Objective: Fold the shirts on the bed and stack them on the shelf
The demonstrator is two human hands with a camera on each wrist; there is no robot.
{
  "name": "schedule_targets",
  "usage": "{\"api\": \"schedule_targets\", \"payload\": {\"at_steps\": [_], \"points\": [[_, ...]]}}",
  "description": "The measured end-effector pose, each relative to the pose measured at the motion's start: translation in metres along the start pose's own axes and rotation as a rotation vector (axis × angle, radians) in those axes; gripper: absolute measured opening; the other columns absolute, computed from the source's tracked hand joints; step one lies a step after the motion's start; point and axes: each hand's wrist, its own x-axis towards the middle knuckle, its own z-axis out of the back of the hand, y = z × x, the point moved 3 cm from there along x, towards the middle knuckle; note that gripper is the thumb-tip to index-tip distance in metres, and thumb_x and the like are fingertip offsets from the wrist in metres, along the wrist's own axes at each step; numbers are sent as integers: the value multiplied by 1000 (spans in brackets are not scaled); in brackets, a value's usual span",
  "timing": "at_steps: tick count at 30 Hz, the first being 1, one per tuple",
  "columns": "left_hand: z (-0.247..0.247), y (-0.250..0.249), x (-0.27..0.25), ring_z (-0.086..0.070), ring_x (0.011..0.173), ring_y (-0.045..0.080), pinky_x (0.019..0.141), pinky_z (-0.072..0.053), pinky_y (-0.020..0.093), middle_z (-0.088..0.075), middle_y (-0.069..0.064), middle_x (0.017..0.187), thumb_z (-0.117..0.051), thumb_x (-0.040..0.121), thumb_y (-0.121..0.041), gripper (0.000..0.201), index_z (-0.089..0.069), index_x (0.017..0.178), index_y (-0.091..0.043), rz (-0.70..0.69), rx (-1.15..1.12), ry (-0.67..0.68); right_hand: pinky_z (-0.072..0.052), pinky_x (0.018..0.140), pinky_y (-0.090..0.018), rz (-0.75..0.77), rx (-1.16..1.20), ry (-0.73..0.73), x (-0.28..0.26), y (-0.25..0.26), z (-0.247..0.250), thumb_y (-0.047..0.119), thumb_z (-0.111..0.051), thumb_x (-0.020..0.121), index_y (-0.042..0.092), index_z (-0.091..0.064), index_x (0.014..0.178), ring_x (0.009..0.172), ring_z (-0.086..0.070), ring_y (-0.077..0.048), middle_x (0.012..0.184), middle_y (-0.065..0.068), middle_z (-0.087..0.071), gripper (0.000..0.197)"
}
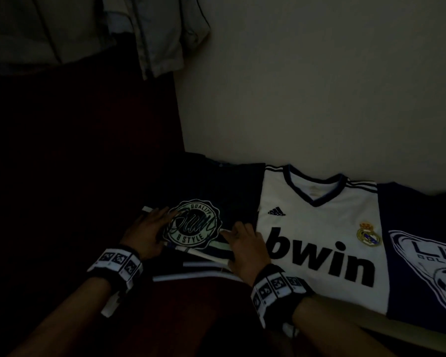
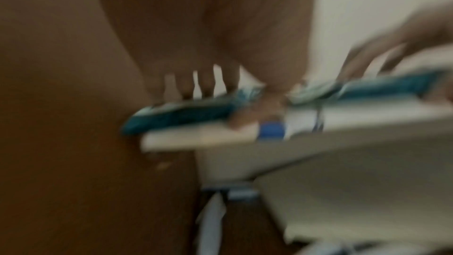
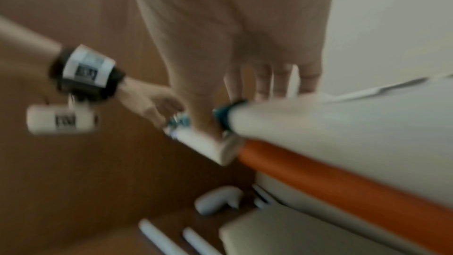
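A folded dark shirt point(image 1: 204, 202) with a round pale logo lies on the bed point(image 1: 204, 305); it looks teal in the left wrist view point(image 2: 181, 115). My left hand point(image 1: 157, 222) holds its left edge, fingers on top and thumb at the front point(image 2: 257, 110). My right hand point(image 1: 240, 240) holds its right edge the same way point(image 3: 245, 100). A white football jersey point(image 1: 319, 228) lies flat just right of it. A blue shirt with a white print point(image 1: 422, 253) lies beyond that. Both wrist views are blurred.
The room is dim. A pale wall point(image 1: 319, 86) runs along the far side of the bed, directly behind the shirts. Light garments point(image 1: 152, 34) hang at the top left. Left of the dark shirt everything is in deep shadow.
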Motion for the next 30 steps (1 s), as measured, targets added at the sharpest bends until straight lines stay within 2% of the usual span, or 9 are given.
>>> {"api": "schedule_targets", "payload": {"at_steps": [2,8,11,15,19,22,24,28,30], "points": [[-3,10,4,-14,149,22,120,-16,38,-14,2,162,-53,91,-10,81,-2,153,-23,9,9,-29,-35,93,-40,17,-9,-61,-2,-1,6,27,-58,90,19,-44,143,126,-36,-31,137,-11,-40,55],[17,21,9,-41,137,25,113,-32,29,-38,7,152,-43,96,-2,59,-32,151,-18,38,-178,-226,-52,67,-40,55,205,-350,-3,3,26,42,-38,85,11,-74,105,93,-58,-34,102,-11,-63,51],[4,23,11,-30,143,24,116,-26,31,-26,7,158,-45,94,-6,64,-24,153,-20,47,5,-127,-41,86,-41,21,67,-151,-4,10,14,47,-37,87,15,-64,123,113,-47,-33,123,-10,-52,55],[-13,20,3,8,150,28,121,-9,40,14,4,161,-66,82,-25,106,14,153,-20,98,226,25,-27,102,-49,-3,-36,-4,-6,13,-2,50,-64,81,17,-31,146,131,-26,-32,146,-9,-28,80],[-19,19,3,9,149,30,121,-10,44,15,8,162,-70,78,-45,118,19,151,-23,128,294,-17,-27,103,-54,-20,-137,16,3,16,-12,33,-75,74,13,-30,144,130,-30,-35,144,-11,-32,86],[-22,15,7,2,150,30,120,-12,46,4,8,163,-63,82,-53,105,8,154,-26,127,259,-92,-48,73,-47,-39,-172,37,3,17,-13,37,-82,55,13,-59,117,99,-56,-33,111,-10,-59,70],[-23,15,7,-1,150,30,120,-14,46,-2,8,163,-58,87,-47,93,2,155,-27,122,238,-127,-48,59,-40,-11,-193,-22,2,18,-6,43,-82,51,15,-69,92,80,-59,-28,89,-7,-64,51],[-18,20,7,-2,150,28,120,-14,41,-2,8,163,-48,94,-27,79,1,155,-23,107,196,-126,-44,78,-44,40,-229,-43,-4,19,8,26,-57,89,2,-68,101,103,-54,-35,108,-16,-59,29],[-16,21,7,0,150,28,121,-14,41,2,7,163,-48,95,-24,80,5,155,-21,109,206,-85,-47,60,-37,-16,-219,-29,-8,19,8,30,-52,82,6,-72,79,85,-61,-30,90,-11,-63,31]]}}
